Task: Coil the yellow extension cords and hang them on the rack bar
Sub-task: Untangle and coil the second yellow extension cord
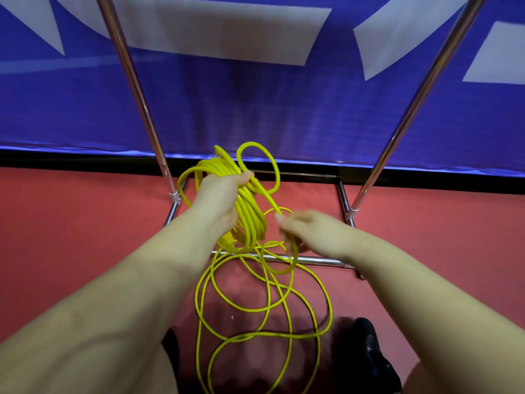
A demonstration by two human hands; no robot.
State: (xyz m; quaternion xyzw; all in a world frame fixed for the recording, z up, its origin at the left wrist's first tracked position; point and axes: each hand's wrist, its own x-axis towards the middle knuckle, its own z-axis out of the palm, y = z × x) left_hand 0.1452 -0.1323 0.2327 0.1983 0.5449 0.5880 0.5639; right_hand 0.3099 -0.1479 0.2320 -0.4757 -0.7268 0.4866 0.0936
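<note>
My left hand (220,199) grips a bundle of several loops of yellow extension cord (250,216), held upright over the rack's base. One loop sticks up above my thumb. My right hand (309,231) pinches a strand of the same cord just right of the bundle, fingers curled round it. From there the loose cord (287,305) drops in wide tangled loops onto the red floor between my feet. The chrome rack has two slanted uprights (133,81) and a low base frame (318,261). Its top bar is out of view.
A blue and white banner (255,95) hangs right behind the rack. A black shoe (366,354) stands at the lower right beside the loose loops. Red floor (71,223) spreads to the left and right of the rack base.
</note>
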